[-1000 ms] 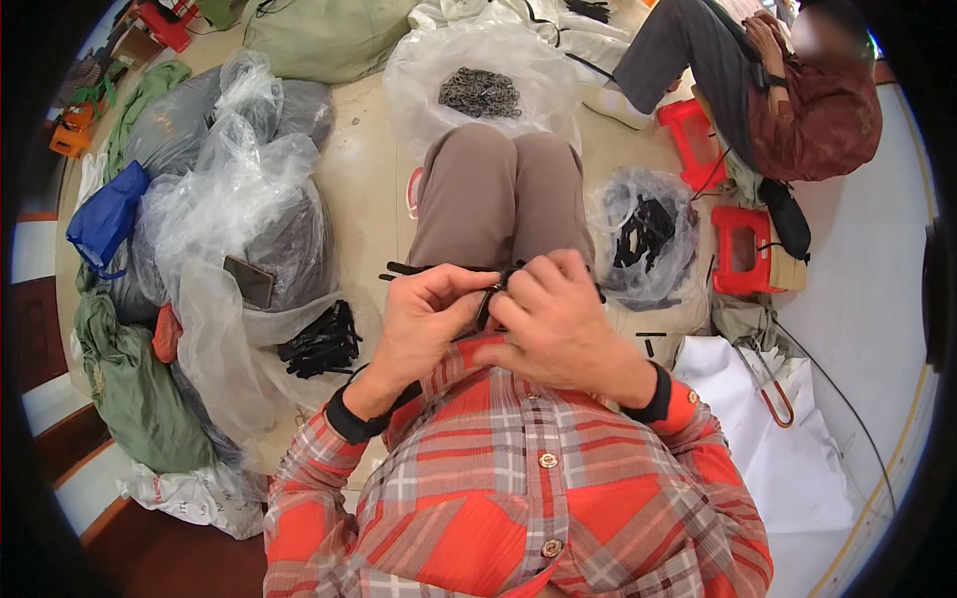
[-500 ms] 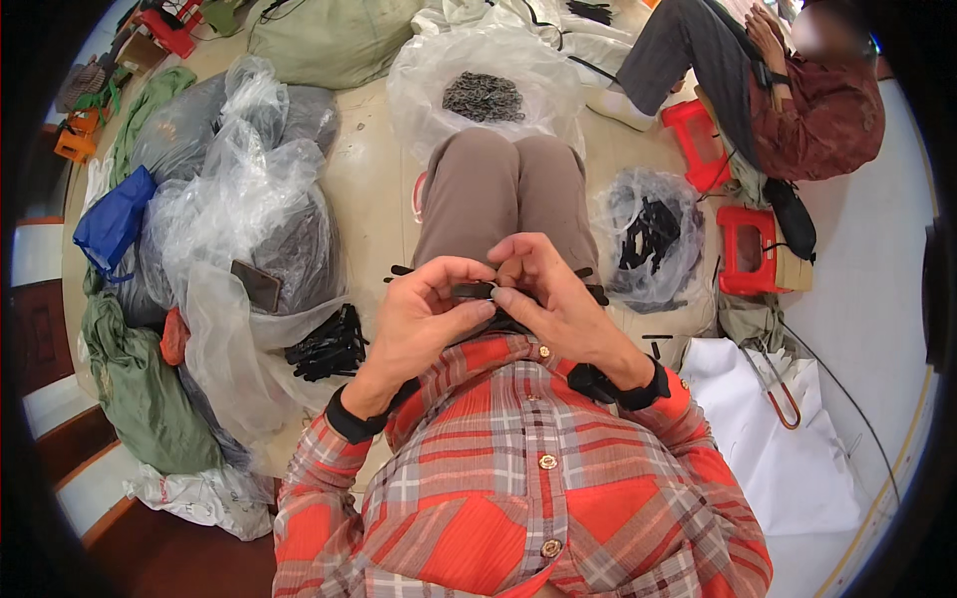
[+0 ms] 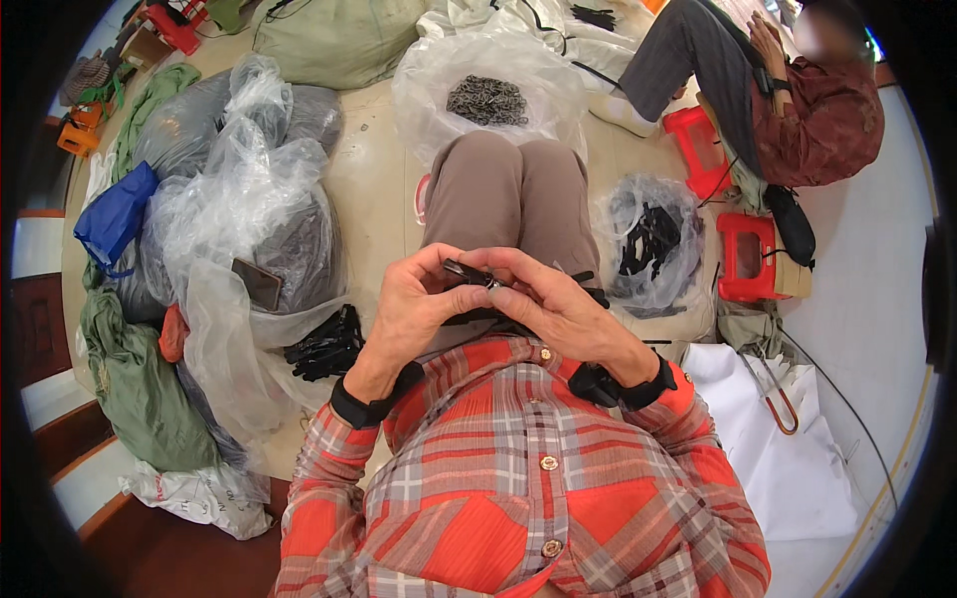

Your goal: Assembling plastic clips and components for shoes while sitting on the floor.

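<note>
Above my lap my two hands meet, fingertips nearly touching. My left hand (image 3: 414, 304) is closed, pinching a short black strip (image 3: 461, 270) that sticks up past its fingers. A small shiny metal piece (image 3: 493, 284) shows at the strip's right end, between the fingertips of both hands. Closed as well, my right hand (image 3: 558, 304) pinches at that metal piece; its fingers partly hide it. More black strips (image 3: 588, 292) lie across my lap, partly under my right hand.
Black strips (image 3: 327, 344) are piled at the left, beside clear plastic bags (image 3: 214, 199) and a phone (image 3: 257, 284). Small dark metal parts (image 3: 486, 101) fill an opened bag ahead. Another bag of black pieces (image 3: 650, 239) stands right, near red stools (image 3: 746, 257) and a seated person (image 3: 817, 120).
The black strip has tilted, its left end rising above my left fingers. My right fingers have folded down closer to the strip, and the shiny metal piece now shows more clearly.
</note>
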A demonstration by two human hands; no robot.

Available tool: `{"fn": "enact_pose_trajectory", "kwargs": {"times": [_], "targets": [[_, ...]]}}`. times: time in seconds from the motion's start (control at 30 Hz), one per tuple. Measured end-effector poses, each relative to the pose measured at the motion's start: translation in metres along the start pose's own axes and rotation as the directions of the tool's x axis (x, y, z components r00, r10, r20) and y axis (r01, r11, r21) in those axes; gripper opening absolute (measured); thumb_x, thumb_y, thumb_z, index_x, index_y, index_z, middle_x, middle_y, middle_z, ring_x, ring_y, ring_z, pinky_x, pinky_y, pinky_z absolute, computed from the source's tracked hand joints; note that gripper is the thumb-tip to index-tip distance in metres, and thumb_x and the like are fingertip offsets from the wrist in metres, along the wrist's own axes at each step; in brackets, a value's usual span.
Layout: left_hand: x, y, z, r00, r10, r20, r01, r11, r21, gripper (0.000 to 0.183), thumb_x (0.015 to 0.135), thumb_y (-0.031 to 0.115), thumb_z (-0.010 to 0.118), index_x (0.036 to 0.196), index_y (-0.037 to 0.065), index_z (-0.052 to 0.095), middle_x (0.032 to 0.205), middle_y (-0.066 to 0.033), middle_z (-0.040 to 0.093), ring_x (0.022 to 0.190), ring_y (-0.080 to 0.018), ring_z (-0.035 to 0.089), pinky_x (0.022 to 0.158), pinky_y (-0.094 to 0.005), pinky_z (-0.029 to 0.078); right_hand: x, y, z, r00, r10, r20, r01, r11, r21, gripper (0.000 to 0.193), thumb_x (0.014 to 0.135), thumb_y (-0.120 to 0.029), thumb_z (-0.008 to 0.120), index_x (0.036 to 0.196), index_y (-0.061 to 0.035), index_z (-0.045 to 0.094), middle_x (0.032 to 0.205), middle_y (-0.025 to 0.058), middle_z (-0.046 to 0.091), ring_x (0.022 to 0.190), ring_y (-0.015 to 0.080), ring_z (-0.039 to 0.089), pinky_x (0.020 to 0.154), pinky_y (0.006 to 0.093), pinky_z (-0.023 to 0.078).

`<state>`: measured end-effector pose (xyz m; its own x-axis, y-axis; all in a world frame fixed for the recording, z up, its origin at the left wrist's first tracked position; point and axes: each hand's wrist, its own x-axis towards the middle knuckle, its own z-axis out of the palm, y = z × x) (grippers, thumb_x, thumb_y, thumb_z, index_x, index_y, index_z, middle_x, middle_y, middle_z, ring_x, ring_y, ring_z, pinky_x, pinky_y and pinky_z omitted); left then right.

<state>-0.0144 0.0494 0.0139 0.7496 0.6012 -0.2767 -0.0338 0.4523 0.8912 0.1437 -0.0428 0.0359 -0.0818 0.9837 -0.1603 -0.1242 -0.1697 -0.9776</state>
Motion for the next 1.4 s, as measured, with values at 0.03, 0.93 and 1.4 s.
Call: {"fn": "enact_pose_trajectory", "kwargs": {"times": [0.03, 0.93, 1.4], "targets": [[0.0, 0.001, 0.0, 1.0, -0.021, 0.002, 0.021, 1.0, -0.017, 0.023, 0.075, 0.003, 0.07, 0.095, -0.001, 0.059, 0.086, -0.0067, 0.064, 0.079, -0.0102, 0.06, 0.071, -0.0232, 0.05, 0.001, 0.0, 0.0, 1.0, 0.015, -0.001, -0.015, 1.0, 0.006, 0.029, 0.093, -0.014, 0.046, 0.119, -0.0017, 0.043, 0.095, 0.0043, 0.05, 0.087, 0.0084, 0.049, 0.077, 0.023, 0.042], [0.002, -0.006, 0.013, 0.908, 0.372, 0.194, -0.404, 0.649, 0.645, 0.022, 0.063, 0.003, 0.074, 0.082, 0.001, 0.063, 0.077, -0.0089, 0.062, 0.071, -0.0196, 0.059, 0.063, -0.0281, 0.046, -0.001, 0.006, -0.023, 0.946, 0.316, -0.063, -0.299, 0.933, 0.2, 0.016, 0.073, -0.005, 0.064, 0.083, -0.0008, 0.052, 0.075, -0.0007, 0.053, 0.068, 0.0062, 0.05, 0.06, 0.0204, 0.041], [0.009, -0.005, 0.005, 0.742, 0.501, 0.446, -0.66, 0.428, 0.617, 0.03, 0.059, 0.004, 0.073, 0.086, 0.003, 0.059, 0.078, -0.0072, 0.057, 0.072, -0.0246, 0.054, 0.062, -0.0339, 0.045, 0.0, -0.017, -0.028, 0.979, 0.201, 0.024, -0.188, 0.945, -0.266, 0.025, 0.076, -0.006, 0.064, 0.095, 0.0021, 0.048, 0.081, 0.0096, 0.059, 0.074, 0.0158, 0.058, 0.066, 0.0273, 0.045]]}}
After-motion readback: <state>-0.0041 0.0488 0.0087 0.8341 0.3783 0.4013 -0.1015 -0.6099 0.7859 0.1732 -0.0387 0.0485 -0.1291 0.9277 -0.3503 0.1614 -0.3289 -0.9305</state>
